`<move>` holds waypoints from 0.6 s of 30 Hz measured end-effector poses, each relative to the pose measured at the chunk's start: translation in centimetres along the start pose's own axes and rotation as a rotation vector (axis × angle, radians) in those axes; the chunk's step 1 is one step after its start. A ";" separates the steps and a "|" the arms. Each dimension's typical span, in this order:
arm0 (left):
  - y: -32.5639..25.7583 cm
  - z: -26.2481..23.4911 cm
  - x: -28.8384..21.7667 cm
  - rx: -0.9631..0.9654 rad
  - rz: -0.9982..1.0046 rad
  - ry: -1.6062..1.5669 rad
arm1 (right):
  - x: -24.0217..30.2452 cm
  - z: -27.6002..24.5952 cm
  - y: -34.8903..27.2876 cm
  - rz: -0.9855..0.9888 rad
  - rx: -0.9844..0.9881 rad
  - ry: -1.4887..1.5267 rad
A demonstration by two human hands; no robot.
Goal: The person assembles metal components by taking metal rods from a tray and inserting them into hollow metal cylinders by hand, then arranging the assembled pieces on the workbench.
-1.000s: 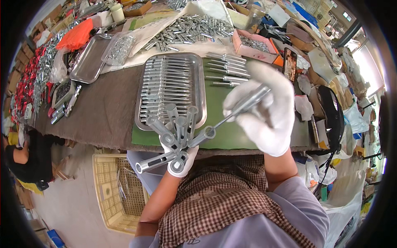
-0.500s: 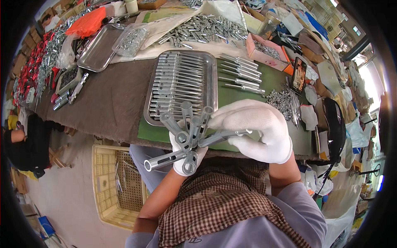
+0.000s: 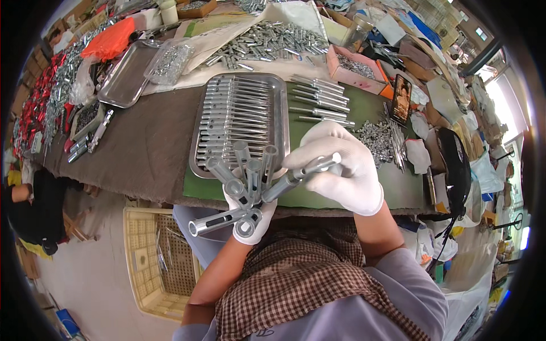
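Note:
My left hand point(image 3: 263, 223), in a white glove, is closed around a fanned-out bunch of slotted metal tubes point(image 3: 252, 177). Their open ends point up and outward. My right hand point(image 3: 351, 170), also gloved in white, pinches another metal tube point(image 3: 280, 187) that slants up from the bunch. A narrower bright rod end point(image 3: 329, 161) shows at the fingers. Beyond the hands lies a metal tray point(image 3: 281, 122) with a row of tubes fitted with pointed rods point(image 3: 239, 116). Several similar pieces point(image 3: 321, 98) lie on the green mat right of it.
Small metal parts point(image 3: 378, 142) and thin rods are heaped at the right, near a propped phone point(image 3: 401, 99). Behind are a pink box point(image 3: 355, 71) and a pile of tubes point(image 3: 270, 42). Another tray point(image 3: 128, 74) is at left. A yellow crate point(image 3: 136, 256) stands below.
My right hand has turned, and its fingers now close on the upper end of the slanted tube, which tilts more steeply. The whole view has shifted slightly.

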State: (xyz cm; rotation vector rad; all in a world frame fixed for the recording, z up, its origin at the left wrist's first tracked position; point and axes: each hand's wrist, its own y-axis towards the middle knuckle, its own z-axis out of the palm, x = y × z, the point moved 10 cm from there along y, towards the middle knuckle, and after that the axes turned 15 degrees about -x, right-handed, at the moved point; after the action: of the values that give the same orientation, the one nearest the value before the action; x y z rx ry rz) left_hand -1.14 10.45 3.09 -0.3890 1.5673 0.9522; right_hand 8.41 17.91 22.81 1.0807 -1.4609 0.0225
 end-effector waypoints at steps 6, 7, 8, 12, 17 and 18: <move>0.3 -0.4 -1.3 -0.048 0.038 0.136 | -0.9 0.0 -0.1 0.151 -0.011 -0.025; 0.3 -0.2 -1.4 -0.045 0.042 0.135 | -1.0 0.1 -0.2 0.149 -0.014 -0.026; 0.4 -0.5 -1.6 -0.092 0.058 0.176 | -1.4 0.1 -0.3 0.161 -0.040 0.013; 0.5 -1.2 -2.8 -0.169 0.127 0.256 | -1.9 -0.1 -0.5 0.236 -0.080 0.061; 0.4 -1.3 -2.8 -0.174 0.102 0.238 | -2.3 -0.4 -0.5 0.283 -0.047 0.105; 0.4 -0.9 -2.1 -0.121 0.053 0.218 | -2.6 -0.2 -0.6 0.312 -0.011 0.142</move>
State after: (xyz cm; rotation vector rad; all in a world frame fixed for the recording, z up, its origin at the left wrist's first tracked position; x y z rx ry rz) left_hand -1.50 9.50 5.20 -0.5543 1.7282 1.0772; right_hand 8.40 19.19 20.52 0.8170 -1.4846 0.3060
